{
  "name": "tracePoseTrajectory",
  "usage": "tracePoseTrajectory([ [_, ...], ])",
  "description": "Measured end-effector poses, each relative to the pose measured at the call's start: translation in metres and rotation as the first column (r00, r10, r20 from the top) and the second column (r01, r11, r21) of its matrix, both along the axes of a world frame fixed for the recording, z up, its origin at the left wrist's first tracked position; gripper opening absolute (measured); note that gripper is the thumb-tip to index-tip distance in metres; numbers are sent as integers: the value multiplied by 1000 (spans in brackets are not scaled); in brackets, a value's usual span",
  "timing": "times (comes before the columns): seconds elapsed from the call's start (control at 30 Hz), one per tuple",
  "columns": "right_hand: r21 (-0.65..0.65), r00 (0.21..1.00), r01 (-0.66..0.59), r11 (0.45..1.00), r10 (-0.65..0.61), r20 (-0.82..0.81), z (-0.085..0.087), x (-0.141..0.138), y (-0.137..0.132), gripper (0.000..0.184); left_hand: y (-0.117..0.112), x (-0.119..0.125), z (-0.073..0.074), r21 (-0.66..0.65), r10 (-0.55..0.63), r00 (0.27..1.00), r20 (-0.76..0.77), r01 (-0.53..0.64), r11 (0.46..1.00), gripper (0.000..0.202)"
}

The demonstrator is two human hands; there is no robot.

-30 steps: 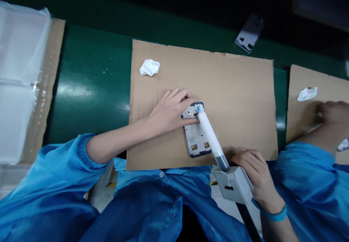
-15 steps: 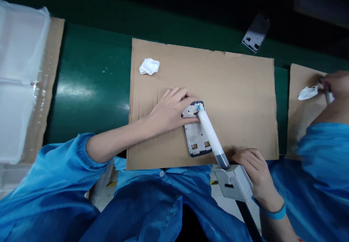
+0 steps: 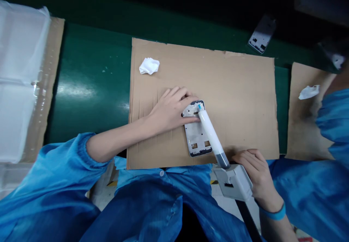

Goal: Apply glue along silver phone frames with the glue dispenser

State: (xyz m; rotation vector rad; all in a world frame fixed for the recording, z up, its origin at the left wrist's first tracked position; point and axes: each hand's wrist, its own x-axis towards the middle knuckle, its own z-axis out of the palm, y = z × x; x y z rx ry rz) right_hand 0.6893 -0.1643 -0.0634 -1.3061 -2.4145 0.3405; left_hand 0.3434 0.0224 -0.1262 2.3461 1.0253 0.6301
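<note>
A silver phone frame (image 3: 194,136) lies on a brown cardboard sheet (image 3: 234,89). My left hand (image 3: 170,109) rests on the frame's upper left corner, fingers pressing it down against the cardboard. My right hand (image 3: 257,174) is wrapped round a grey dispenser gun (image 3: 233,182). The gun's white syringe tube (image 3: 211,136) slants up to the left, and its blue tip touches the top edge of the frame. Both my sleeves are blue.
A crumpled white wipe (image 3: 149,66) lies at the sheet's upper left. Another phone frame (image 3: 262,34) rides the green belt (image 3: 92,85) at the back. A co-worker's blue sleeve (image 3: 334,114) covers a second cardboard sheet (image 3: 302,125) with a white wipe (image 3: 308,91). Clear plastic trays (image 3: 19,74) stand at left.
The phone frame on the belt has drifted to the right. The co-worker's hand has lifted off the second sheet and gone up to the right. My hands and the dispenser have hardly moved.
</note>
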Motion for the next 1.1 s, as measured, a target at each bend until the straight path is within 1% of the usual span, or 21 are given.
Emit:
tracePoseTrajectory([
  [0.3,16,1000,13,1000,-13,-1,2,-2,0,17,-1,0,1,2,-6,1000,4,6,1000,60],
  [0.97,-3,1000,16,1000,-16,-2,1,0,-3,7,0,-1,2,-5,1,1000,1,-1,1000,60],
  [1.1,13,1000,5,1000,-5,5,3,-3,-1,8,0,0,4,-8,-3,1000,-7,3,1000,61],
])
